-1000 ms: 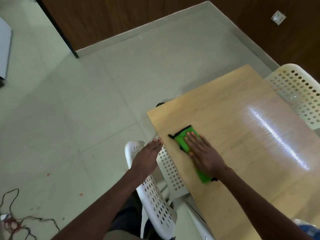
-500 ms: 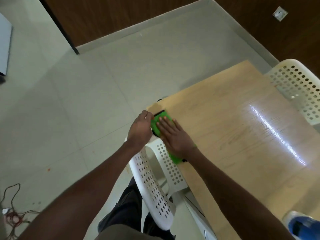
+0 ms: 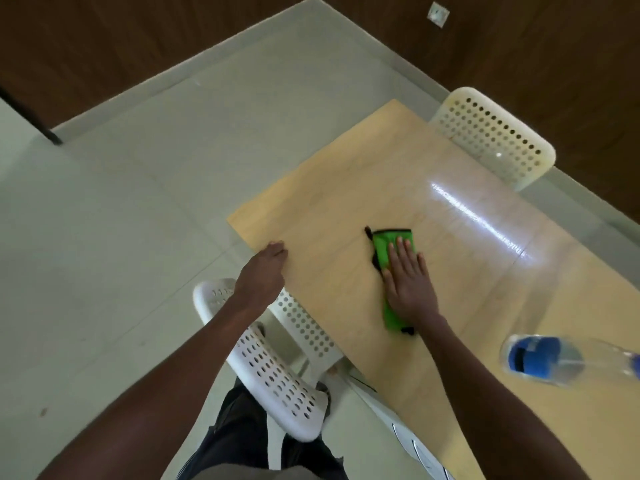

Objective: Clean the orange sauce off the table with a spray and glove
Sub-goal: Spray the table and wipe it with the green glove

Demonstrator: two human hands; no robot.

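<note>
Head view, nearest first: at the bottom edge I see dark trousers (image 3: 239, 441) cut off by the frame, and both forearms rising from the lower corners. Just above, in the lower centre, a white perforated chair (image 3: 277, 382) is tucked against the near edge of the wooden surface (image 3: 346, 209); part of its seat is hidden under the surface and behind my left forearm.

At the lower right, a clear bottle with a blue label (image 3: 540, 358) lies blurred on the surface; its far end runs out of the frame, so I cannot tell whether it carries a spray head.

My left hand (image 3: 263, 271) sits at the left edge of the surface, fingers curled over that edge. The fingertips are hidden from me, so I cannot tell how firmly that grip holds it.

Right of centre, my right hand (image 3: 408, 282) lies flat with fingers straight and together, pressing the green glove (image 3: 388, 251) down on the surface. Only the far end, left side and a strip near my wrist show, edged in black.

I cannot make out any orange sauce on the wood; a bright glare streak crosses it at the right.

Farther off, upper right, a second white perforated chair (image 3: 495, 136) stands at the far side. Beyond lie pale floor tiles (image 3: 138, 188) and a dark wood wall (image 3: 104, 39).
</note>
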